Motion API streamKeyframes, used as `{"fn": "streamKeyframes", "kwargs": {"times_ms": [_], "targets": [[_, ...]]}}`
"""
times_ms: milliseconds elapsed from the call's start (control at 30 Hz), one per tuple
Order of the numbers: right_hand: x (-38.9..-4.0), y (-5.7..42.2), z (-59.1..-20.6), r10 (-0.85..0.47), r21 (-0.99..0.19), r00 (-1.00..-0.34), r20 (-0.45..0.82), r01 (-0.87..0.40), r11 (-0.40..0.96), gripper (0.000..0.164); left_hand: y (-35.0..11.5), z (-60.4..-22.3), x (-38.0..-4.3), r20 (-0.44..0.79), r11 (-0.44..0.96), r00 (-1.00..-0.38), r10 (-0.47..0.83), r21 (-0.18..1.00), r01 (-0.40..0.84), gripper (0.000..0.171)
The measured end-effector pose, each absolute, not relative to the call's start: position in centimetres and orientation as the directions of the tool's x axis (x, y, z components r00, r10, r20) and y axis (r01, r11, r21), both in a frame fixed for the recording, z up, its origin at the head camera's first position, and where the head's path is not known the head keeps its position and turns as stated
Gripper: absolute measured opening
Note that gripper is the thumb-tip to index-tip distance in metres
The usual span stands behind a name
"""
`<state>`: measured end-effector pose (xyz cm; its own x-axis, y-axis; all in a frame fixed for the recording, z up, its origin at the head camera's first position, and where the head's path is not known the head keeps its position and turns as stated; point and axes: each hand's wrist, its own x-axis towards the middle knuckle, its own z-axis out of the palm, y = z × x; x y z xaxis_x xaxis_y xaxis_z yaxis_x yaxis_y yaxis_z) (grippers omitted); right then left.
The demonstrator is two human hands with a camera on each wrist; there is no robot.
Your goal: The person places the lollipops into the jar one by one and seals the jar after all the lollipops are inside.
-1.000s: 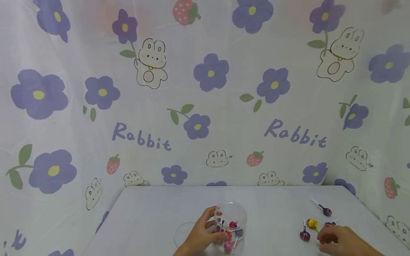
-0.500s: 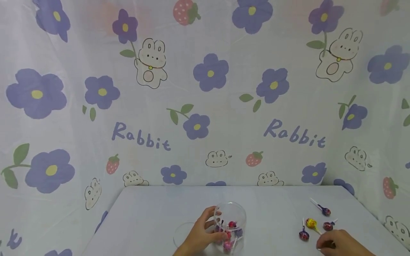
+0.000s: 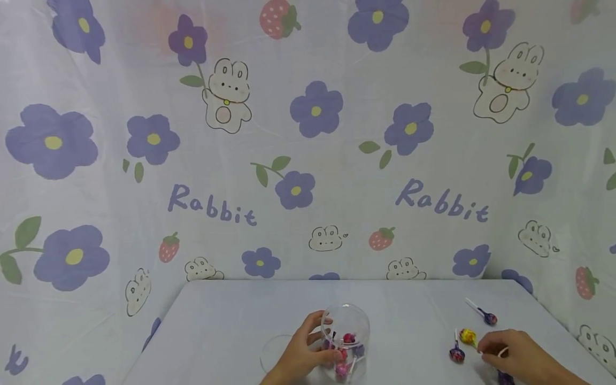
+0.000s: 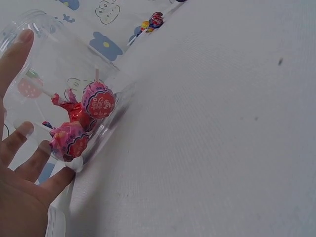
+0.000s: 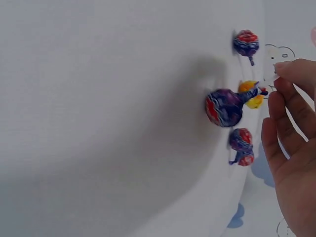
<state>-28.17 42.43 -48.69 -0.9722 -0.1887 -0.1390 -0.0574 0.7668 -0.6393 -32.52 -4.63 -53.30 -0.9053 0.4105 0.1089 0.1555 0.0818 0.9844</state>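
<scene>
My left hand (image 3: 303,350) grips a clear plastic jar (image 3: 358,321) from its left side, thumb in front and fingers behind. Several wrapped lollipops, pink and red ones (image 4: 98,100) among them, lie inside the jar. Over at the right, my right hand (image 3: 517,353) pinches the white stick of a purple-and-red lollipop (image 5: 224,107), whose head hangs below the fingers just over the table. Close by on the table are a yellow lollipop (image 3: 467,336) and a purple one (image 3: 457,354). A further lollipop beside them is covered by my right hand in the head view.
A round clear lid (image 3: 263,355) lies left of the jar, partly behind my left forearm. Another dark lollipop (image 3: 490,319) lies farther back on the right of the white table (image 3: 409,305). A flower-and-rabbit printed curtain (image 3: 327,160) stands behind and at both sides.
My right hand has risen slightly from the table with a lollipop now showing beneath it, and it covers one that was visible half a second ago. The left hand and jar stay put.
</scene>
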Motion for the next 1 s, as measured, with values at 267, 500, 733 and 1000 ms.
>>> {"fn": "streamKeyframes", "kwargs": {"times_ms": [267,500,733,1000], "targets": [[-28.4,42.9,-46.6,-0.264,-0.668,-0.964,-0.033,-0.176,0.723,0.005,-4.6,-53.1,-32.6,0.127,0.086,-0.9,0.417,0.98,0.178,0.08],[-29.1,41.9,-44.9,-0.232,-0.716,-0.972,-0.025,-0.145,0.683,0.01,-4.7,-53.0,-32.8,0.12,0.099,-0.904,0.41,0.98,0.175,0.082],[-29.5,40.0,-43.9,-0.247,-0.765,-0.969,0.012,-0.168,0.622,0.014,-4.8,-53.2,-32.7,0.116,0.083,-0.899,0.422,0.983,0.166,0.083],[-30.2,37.2,-43.7,-0.231,-0.806,-0.971,0.064,-0.187,0.562,0.016,-4.7,-52.9,-32.4,0.107,0.081,-0.903,0.416,0.985,0.154,0.083]]}}
